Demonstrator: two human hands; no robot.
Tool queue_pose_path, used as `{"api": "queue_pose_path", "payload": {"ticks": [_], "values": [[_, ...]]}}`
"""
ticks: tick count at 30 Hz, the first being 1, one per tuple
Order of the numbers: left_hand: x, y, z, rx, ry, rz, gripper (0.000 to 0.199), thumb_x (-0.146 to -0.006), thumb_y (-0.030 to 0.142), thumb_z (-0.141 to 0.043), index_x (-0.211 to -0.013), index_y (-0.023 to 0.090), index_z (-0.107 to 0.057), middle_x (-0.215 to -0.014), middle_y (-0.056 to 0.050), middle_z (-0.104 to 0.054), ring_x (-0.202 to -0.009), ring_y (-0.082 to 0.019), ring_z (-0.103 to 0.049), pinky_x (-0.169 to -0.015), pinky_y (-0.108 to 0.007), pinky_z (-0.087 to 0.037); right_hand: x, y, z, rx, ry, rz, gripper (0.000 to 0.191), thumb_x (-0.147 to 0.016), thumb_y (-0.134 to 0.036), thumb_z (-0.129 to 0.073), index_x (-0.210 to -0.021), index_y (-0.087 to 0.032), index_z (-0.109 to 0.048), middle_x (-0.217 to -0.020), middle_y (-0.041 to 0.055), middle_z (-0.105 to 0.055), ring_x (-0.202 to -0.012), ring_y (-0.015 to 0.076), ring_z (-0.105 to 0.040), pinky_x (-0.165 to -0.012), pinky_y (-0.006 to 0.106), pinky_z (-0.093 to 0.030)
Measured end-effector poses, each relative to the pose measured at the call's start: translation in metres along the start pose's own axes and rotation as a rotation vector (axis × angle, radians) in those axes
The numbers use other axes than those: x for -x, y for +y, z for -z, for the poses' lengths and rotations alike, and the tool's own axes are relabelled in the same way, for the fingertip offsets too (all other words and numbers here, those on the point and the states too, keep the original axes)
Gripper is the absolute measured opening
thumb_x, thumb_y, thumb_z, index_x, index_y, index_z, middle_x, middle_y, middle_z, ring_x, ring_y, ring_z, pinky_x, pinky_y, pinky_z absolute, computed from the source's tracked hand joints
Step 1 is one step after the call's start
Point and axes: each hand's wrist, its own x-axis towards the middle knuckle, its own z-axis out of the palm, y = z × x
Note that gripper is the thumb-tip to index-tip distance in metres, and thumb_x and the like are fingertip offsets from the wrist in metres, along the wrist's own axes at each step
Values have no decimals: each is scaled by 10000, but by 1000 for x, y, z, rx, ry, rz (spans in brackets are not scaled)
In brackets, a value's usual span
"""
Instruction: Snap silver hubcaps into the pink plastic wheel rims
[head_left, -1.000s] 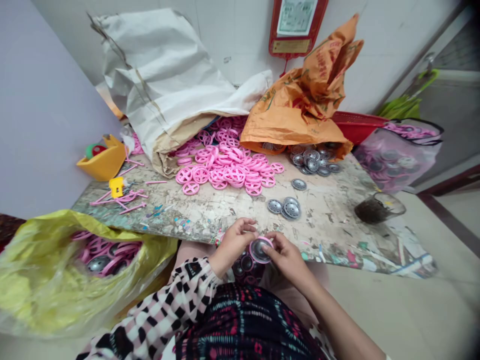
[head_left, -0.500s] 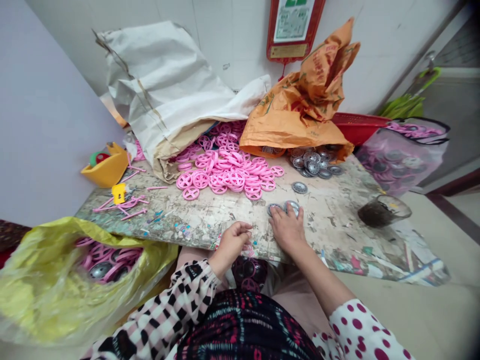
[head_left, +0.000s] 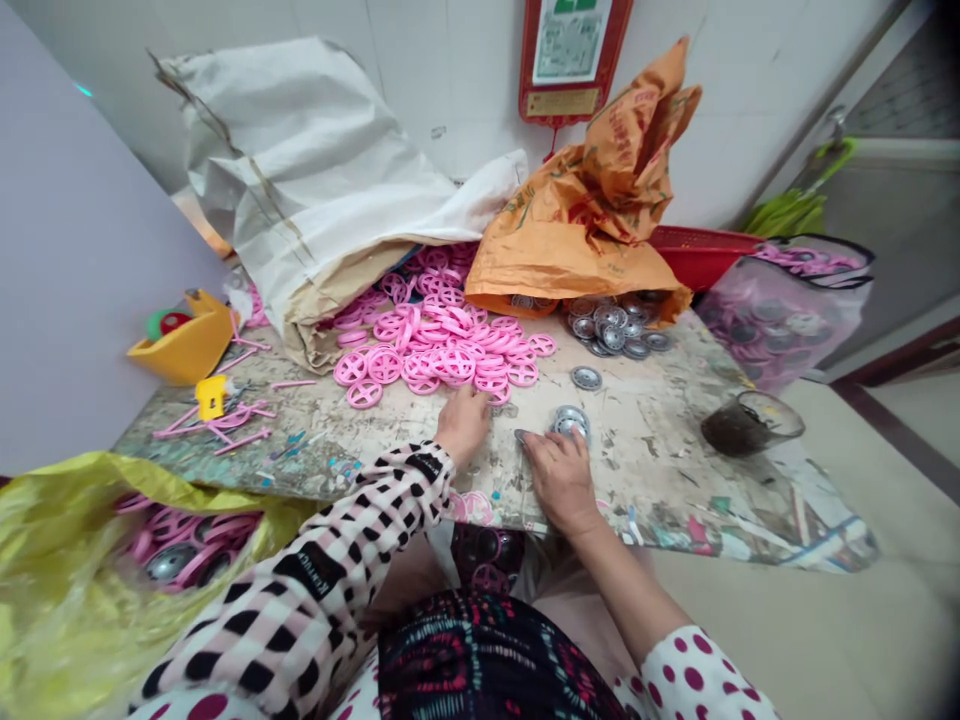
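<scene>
My left hand (head_left: 463, 425) reaches to the front edge of a heap of pink spoked rings (head_left: 457, 345); its fingers are bent down on the rings, and their tips are hidden. My right hand (head_left: 562, 480) pinches a grey disc (head_left: 521, 437), tilted on edge, at its left side. Its other fingers touch a second silver disc (head_left: 571, 420) lying on the table. Another grey disc (head_left: 586, 378) lies flat farther back. More silver discs (head_left: 611, 330) spill from the orange bag (head_left: 577, 270).
A white sack (head_left: 300, 150) lies behind the pink heap. A yellow holder (head_left: 187, 340) and pink sticks (head_left: 240, 425) are at left. A dark cup (head_left: 750, 422) stands at right. Bags of parts hang near both ends of the table (head_left: 652, 440).
My left hand has moved forward to the pink rings. My right hand has drawn back slightly, and one disc under it is now tilted up. The view has shifted a little.
</scene>
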Motion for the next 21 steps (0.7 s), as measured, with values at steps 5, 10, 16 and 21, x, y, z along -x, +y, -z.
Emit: {"api": "queue_pose_path", "payload": {"ticks": [5, 10, 16, 21], "values": [[-9, -2, -2, -77, -45, -27, 198, -830, 190, -518, -939, 189, -684, -978, -119, -574, -970, -270, -525, -832, -360, -405, 0, 0, 0, -31, 10, -30, 306, -919, -142, -432, -1175, -192, -593, -1028, 61, -685, -937, 197, -563, -1035, 402, -255], [20, -9, 10, -78, -77, -149, 175, -840, 186, -508, -894, 193, -674, -954, -95, -586, -925, -244, -533, -808, -339, -400, 0, 0, 0, -19, 25, -48, 307, -951, -158, -384, -1173, -165, -596, -985, 72, -686, -891, 195, -570, -933, 359, -331], [75, -22, 25, -72, -134, -249, 155, -858, 212, -506, -869, 201, -660, -892, -72, -587, -874, -213, -538, -782, -314, -406, 2, -1, 0, -17, 29, -49, 331, -957, -160, -353, -1192, -132, -584, -1009, 104, -666, -911, 205, -569, -900, 348, -379], [84, -29, 25, 134, -51, -78, 142, -851, 298, -531, -895, 198, -622, -825, -34, -573, -810, -184, -549, -723, -286, -413, 3, -2, -1, 6, 44, -18, 319, -959, -178, -369, -1192, -113, -577, -1078, 123, -646, -957, 214, -565, -904, 350, -385]]}}
